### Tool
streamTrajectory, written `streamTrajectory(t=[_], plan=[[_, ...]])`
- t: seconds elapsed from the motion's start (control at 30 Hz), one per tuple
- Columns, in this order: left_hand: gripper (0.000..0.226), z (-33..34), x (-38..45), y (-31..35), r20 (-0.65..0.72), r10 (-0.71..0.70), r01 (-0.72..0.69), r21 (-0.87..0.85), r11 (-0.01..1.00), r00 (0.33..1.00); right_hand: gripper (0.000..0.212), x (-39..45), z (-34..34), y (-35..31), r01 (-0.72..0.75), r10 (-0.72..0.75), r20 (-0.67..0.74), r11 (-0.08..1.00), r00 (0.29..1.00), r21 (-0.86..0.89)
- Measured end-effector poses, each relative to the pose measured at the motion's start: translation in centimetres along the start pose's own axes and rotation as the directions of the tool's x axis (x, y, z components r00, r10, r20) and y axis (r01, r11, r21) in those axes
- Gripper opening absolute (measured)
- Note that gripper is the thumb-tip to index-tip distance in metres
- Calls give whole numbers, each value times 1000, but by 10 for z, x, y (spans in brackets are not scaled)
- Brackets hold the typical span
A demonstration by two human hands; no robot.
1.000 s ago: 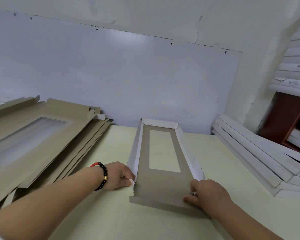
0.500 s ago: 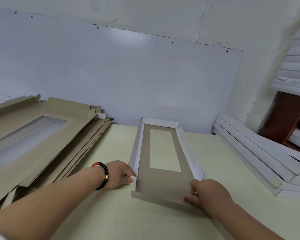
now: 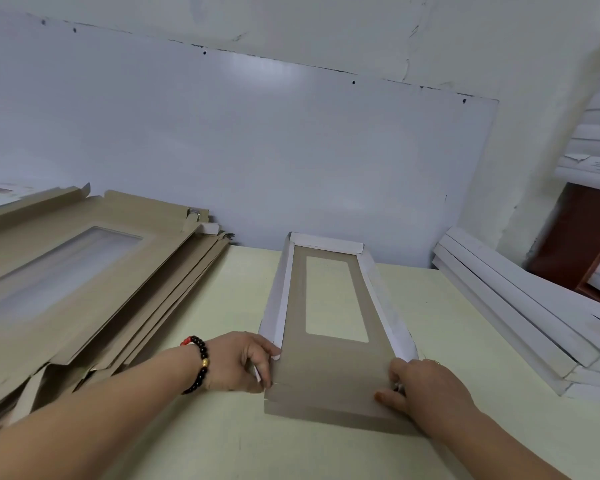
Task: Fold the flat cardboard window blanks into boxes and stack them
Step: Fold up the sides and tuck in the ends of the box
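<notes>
Little is changing between the earlier frames and now: both hands are keeping their places at the near corners of the blank, and only the near end flap is lying slightly flatter on the surface.

Largest in view, the pale blue wall panel (image 3: 222, 150) is standing behind the pale yellow-green worktop (image 3: 194, 441). At the left, the slanted pile of brown flat cardboard window blanks (image 3: 66, 289) is resting well apart from the work, with its lower edge near the left forearm. At the right, the leaning stack of long white folded boxes (image 3: 520, 306) is lying near but not touching. Neither pile is obstructing the fold.

Between them, the half-formed brown cardboard window box with white side walls (image 3: 329, 362) is lying on the worktop, its long axis running straight away from the person; far and side walls are raised, while the near end flap is still flat.

The left hand (image 3: 238, 363) is pinching the near left wall corner, its fingers (image 3: 264, 346) curled over the white edge. The right hand (image 3: 425, 386) is gripping the near right corner, fingers bent onto the panel. Both hands are equally near the flap.

Judgement: the flap is lying just toward the person from the fingers, so it should be raised next and tucked between the side walls.
</notes>
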State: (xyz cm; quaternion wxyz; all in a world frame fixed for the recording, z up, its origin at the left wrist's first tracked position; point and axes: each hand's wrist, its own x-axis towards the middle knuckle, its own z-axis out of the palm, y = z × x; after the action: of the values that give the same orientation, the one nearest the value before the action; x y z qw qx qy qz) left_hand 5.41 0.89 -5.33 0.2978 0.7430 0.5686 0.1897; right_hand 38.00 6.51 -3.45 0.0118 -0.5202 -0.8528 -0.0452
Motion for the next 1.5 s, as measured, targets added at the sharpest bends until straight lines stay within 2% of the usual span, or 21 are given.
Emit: streamTrajectory(t=[0.1, 0.13, 0.2, 0.3, 0.37, 0.53, 0.6, 0.7, 0.8, 0.87, 0.93, 1.0, 1.1, 1.2, 1.27, 1.37, 1.43, 1.5], plan=[[10, -6, -3, 4, -1, -16, 16, -121, 992, 1000, 40, 1, -1, 0, -1, 1, 8, 1000, 1000, -1], [15, -8, -3, 6, -22, -26, 23, -124, 992, 999, 40, 1, -1, 0, 1, -1, 10, 1000, 1000, 0], [25, -9, -1, 7, -91, -45, 36, -98, 995, 995, 40, 0, -1, 0, 1, -1, 12, 1000, 1000, 1], [23, -3, 4, 9, -200, -72, 68, -28, 997, 977, 40, 1, -1, 0, 2, -2, 13, 1000, 1000, 3], [26, -1, 6, 10, -224, -71, 75, 9, 997, 972, 39, 1, -1, 0, 4, -4, 18, 1000, 1000, 4], [35, -6, -1, 7, -71, -23, 27, 59, 998, 997, 40, 2, 0, 2, -2, 1, 18, 999, 1000, 32], [23, -8, 0, 7, -5, 15, -14, 159, 987, 1000, 41, 3, 1, 3, -2, 2, 12, 999, 1000, 40], [22, -11, 6, 16, 79, 9, -34, 322, 946, 997, 41, 3, 1, 3, 1, -2, 18, 1000, 1000, 27], [25, -12, 16, 24, 42, -70, 47, 404, 913, 997, 40, 4, 2, 3, -11, 10, 27, 999, 1000, 41], [27, -8, 20, 28, -39, -117, 123, 354, 927, 992, 41, 5, 1, 2, -18, 17, 37, 999, 999, 44], [37, 0, 24, 32, -71, -77, 98, 362, 927, 994, 40, 5, 1, 2, -23, 22, 47, 999, 999, 38], [45, 10, 29, 36, -59, -32, 56, 468, 882, 998, 40, 6, 1, 2, -22, 20, 51, 999, 998, 28], [30, 17, 33, 39, -17, -55, 55, 583, 810, 998, 42, 7, -1, 3, -26, 24, 88, 999, 996, 22], [42, 14, 30, 38, 26, -117, 82, 566, 820, 993, 44, 9, -10, 12, -50, 16, 213, 987, 977, 154], [34, 11, 29, 37, 12, -132, 107, 513, 852, 991, 38, 10, -20, 20, -52, -36, 339, 967, 940, 248], [23, 7, 28, 34, -33, -174, 172, 399, 901, 984, 35, 14, -33, 28, 17, -109, 449, 979, 887, 205], [18, 5, 29, 32, -39, -189, 191, 356, 915, 981, 44, 18, -36, 30, 63, -121, 449, 988, 885, 142], [15, 6, 29, 32, -52, -175, 182, 355, 917, 983, 41, 22, -35, 30, 78, -124, 429, 989, 895, 125]])
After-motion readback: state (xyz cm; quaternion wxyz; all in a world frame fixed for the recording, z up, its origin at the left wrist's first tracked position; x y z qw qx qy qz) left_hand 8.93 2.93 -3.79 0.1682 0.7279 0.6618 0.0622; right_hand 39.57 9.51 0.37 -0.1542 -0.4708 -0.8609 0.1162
